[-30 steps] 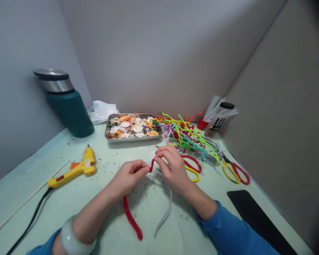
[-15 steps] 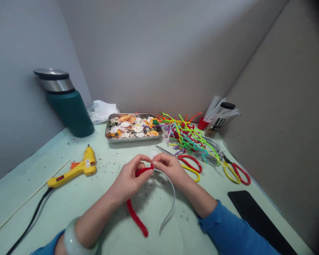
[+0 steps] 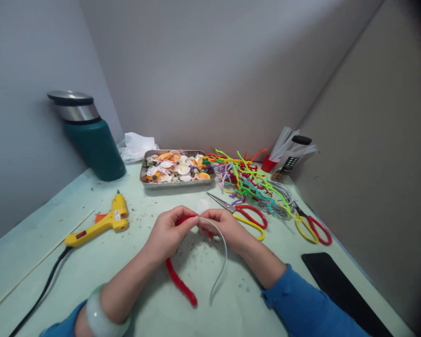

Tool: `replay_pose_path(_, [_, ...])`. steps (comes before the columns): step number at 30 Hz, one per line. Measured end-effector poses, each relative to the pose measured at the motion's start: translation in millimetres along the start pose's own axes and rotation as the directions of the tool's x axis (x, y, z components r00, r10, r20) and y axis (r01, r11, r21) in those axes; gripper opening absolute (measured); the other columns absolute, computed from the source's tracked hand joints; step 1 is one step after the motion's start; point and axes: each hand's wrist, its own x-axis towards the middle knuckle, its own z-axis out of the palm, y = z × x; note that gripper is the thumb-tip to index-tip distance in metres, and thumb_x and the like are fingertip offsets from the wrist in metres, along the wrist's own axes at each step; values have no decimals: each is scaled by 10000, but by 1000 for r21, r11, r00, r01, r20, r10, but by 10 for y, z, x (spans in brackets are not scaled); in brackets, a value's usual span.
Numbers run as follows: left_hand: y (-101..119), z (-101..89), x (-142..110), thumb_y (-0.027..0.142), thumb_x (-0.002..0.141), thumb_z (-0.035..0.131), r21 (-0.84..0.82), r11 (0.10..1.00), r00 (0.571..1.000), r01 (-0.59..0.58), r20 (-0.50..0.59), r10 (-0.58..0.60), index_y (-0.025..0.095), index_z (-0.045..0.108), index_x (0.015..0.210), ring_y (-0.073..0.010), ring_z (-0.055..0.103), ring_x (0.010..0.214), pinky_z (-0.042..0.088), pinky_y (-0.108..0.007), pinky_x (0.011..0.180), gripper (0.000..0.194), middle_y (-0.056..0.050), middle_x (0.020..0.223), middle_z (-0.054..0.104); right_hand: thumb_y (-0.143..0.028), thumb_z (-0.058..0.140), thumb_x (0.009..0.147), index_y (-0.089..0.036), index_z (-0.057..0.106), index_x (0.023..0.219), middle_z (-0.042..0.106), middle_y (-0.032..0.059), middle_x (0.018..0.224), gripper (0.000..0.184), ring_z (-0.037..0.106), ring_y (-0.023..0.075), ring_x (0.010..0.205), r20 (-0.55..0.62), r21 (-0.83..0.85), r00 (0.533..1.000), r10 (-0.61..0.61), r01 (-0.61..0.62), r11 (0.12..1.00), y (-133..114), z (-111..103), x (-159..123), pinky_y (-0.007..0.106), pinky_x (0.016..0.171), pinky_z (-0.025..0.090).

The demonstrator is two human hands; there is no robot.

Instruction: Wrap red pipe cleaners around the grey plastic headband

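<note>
A thin grey headband (image 3: 225, 256) arches between my hands, its bare end curving down on the right. Red pipe cleaner (image 3: 181, 283) covers its other side, which hangs below my left hand (image 3: 166, 236). The left thumb and fingers pinch the band near the top, where the red covering stops. Close against them, my right hand (image 3: 229, 230) has its fingers closed on the loose red pipe cleaner, a bit of which shows under the fingers; the rest of that grip is hidden. Scissors (image 3: 247, 215) with red and yellow handles lie just beyond the right hand.
At the back stand a metal tray of shells (image 3: 177, 185), a heap of coloured pipe cleaners (image 3: 247, 180) and a jar (image 3: 291, 159). Left are a yellow glue gun (image 3: 98, 229) and a green bottle (image 3: 96, 150). More scissors (image 3: 314, 229) and a black flat object (image 3: 340, 285) lie right.
My right fingers have shifted down and curled under the band, taking the red pipe cleaner's loose end from above it to below. My left hand has barely moved.
</note>
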Motion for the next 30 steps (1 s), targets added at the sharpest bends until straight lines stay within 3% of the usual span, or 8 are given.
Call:
replay_pose_path(4, [0,-1,13,395,691,684,-77,992,993,104,-51,-108,150,645,733,-60,306,386,198,-197,377,253,52,470,483,-429,744,665,-130,624,694,568,-6,597,324,487,74,487,81,63,997,-18,13,998,13,-1,-6,194,454,388])
replay_pose_path(11, [-74,-51,59,421,687,710,-339,922,974,190,-54,-220,146,608,787,-37,184,373,141,-177,360,311,115,422,278,-501,571,816,-129,657,800,603,25,615,382,518,87,489,35,134,998,-55,50,990,53,-21,18,193,444,410])
replay_pose_path(19, [-95,-65,71,406,669,737,-457,859,964,231,-16,-267,149,580,740,-24,164,374,150,-158,340,310,119,458,253,-366,695,722,-170,623,856,592,-18,660,249,484,70,485,-77,40,986,-150,154,987,4,32,-15,192,455,383])
replay_pose_path(30, [-110,-40,58,370,677,742,-502,818,954,280,48,-298,150,579,759,-24,151,382,148,-150,333,286,122,452,250,-276,610,766,-177,589,794,535,-27,634,105,502,108,559,-145,-154,941,-306,284,946,91,119,-7,227,519,395])
